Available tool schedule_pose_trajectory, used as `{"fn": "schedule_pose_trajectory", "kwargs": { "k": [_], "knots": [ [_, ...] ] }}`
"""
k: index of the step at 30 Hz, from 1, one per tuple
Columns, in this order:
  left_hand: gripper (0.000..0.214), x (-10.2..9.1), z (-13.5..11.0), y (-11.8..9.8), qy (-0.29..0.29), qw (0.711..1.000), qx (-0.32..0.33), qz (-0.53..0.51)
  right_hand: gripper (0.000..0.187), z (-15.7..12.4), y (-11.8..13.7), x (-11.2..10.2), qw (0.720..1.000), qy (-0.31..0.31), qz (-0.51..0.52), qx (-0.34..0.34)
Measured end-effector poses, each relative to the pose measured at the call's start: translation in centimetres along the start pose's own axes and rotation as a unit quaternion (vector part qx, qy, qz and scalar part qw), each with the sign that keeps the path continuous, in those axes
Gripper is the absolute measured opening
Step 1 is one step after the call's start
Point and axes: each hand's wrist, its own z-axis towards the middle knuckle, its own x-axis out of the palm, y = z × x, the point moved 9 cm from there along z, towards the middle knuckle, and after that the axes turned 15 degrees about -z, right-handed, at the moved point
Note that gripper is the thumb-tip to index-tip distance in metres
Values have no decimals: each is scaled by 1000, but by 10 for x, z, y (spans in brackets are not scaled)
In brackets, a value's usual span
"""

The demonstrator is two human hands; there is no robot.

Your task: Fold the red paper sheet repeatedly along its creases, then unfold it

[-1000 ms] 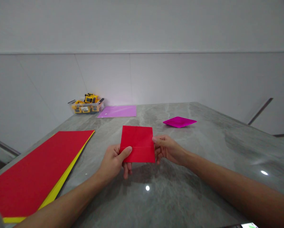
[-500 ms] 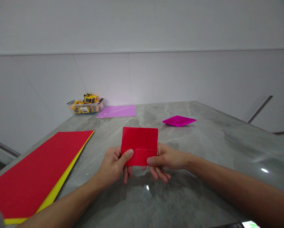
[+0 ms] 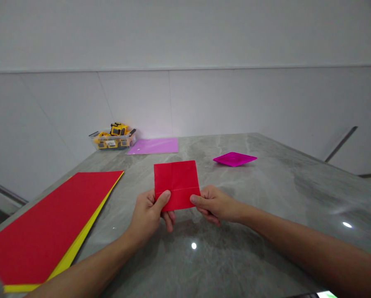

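Note:
A folded square of red paper (image 3: pixel 180 176), with crease lines running across and down it, is held up above the grey table. My left hand (image 3: pixel 151 213) pinches its lower left corner, thumb in front and the other fingers behind. At the lower right corner, my right hand (image 3: pixel 214 203) grips the paper between thumb and curled fingers. The fingers behind the sheet are partly hidden. Beyond my right hand, a magenta folded paper boat (image 3: pixel 235 159) rests on the table.
Large red sheets (image 3: pixel 51 219) over yellow ones (image 3: pixel 69 256) lie at the left. A clear plastic box (image 3: pixel 113 142) of yellow toy vehicles and a lilac sheet (image 3: pixel 154 145) sit at the back by the wall. A dark-edged object (image 3: pixel 324 294) shows at the bottom edge.
The red paper has shifted slightly left and up and tilted, its right side higher. My right hand's fingers have curled in closer behind it.

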Motion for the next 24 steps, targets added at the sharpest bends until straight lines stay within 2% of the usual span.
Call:
{"fn": "schedule_pose_trajectory", "kwargs": {
  "k": [3, 6, 10, 12, 17, 20, 24],
  "knots": [
    [42, -5, 1, -1, -20, 1000, 4, 5, 61, -1, 4, 2, 1000, 2, 9, -9],
    [45, -8, 2, -6, -33, 999, 6, 33, 63, -1, 7, 10, 997, 31, 70, -27],
    [45, 0, 6, -1, 26, 999, -31, -1, 60, -2, 7, 16, 989, 57, 130, -43],
    [43, 1, 8, 6, 29, 997, -57, -29, 55, -2, 1, 18, 993, 50, 102, -35],
    [45, -7, 13, 17, -50, 996, -52, -59, 53, 2, -8, 35, 996, 66, 29, -43],
    [52, -16, 14, 14, -102, 995, -22, 1, 51, 5, -3, 47, 994, 85, -2, -69],
    [56, -21, 17, 1, -114, 986, 16, 122, 38, 3, 12, 54, 987, 90, -70, -111]
  ]
}}
